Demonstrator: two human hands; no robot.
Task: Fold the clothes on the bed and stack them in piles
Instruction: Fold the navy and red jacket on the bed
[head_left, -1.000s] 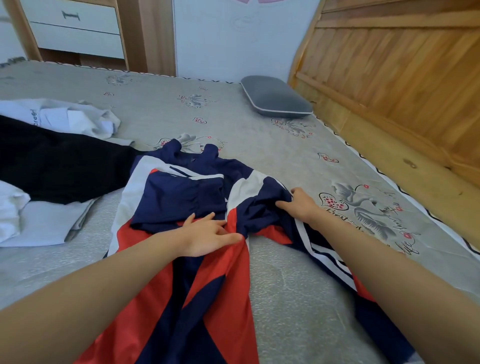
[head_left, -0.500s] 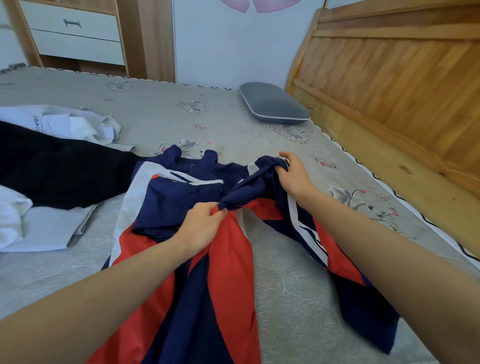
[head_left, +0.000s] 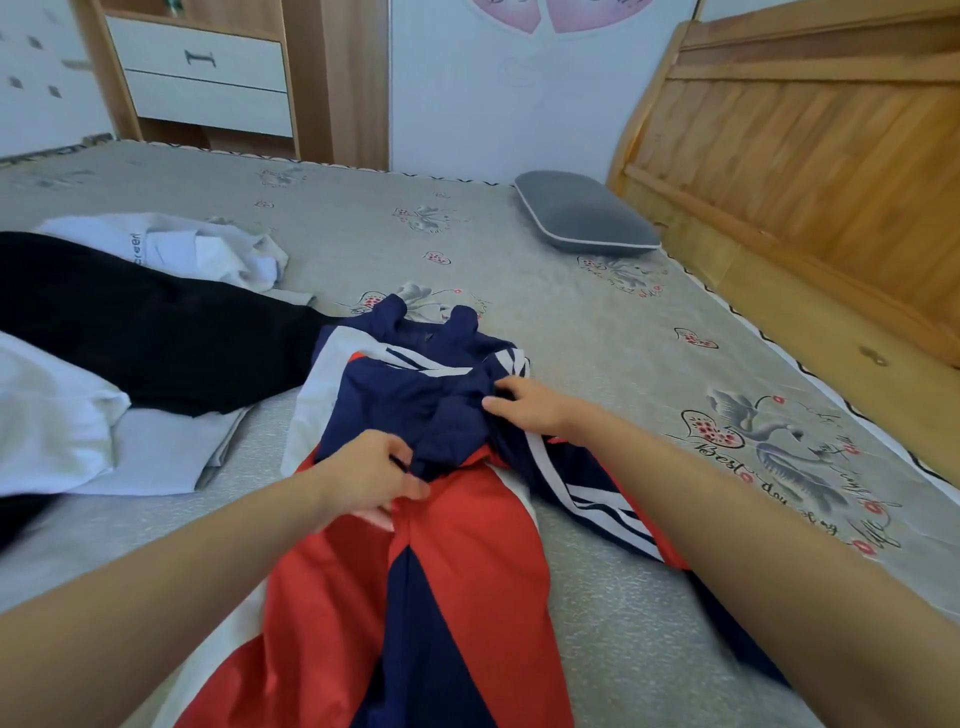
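A navy, red and white jacket (head_left: 447, 566) lies lengthwise on the grey patterned bed (head_left: 597, 332), collar at the far end. My left hand (head_left: 374, 475) pinches the navy fabric where it meets the red panel, near the jacket's middle. My right hand (head_left: 524, 408) grips the folded-in right side of the jacket and presses it onto the chest. The right sleeve with white stripes trails out under my right forearm. A black garment (head_left: 145, 332) and white clothes (head_left: 57, 426) lie spread at the left.
Another white garment (head_left: 197, 249) lies crumpled behind the black one. A grey pillow (head_left: 582, 215) rests by the wooden headboard (head_left: 810, 156) on the right. A wooden cabinet with white drawers (head_left: 208, 78) stands beyond the bed's far edge.
My right hand has carried the jacket's right side inward over the chest and set it down. My left hand keeps its pinch near the middle. The camera has tilted up a little.
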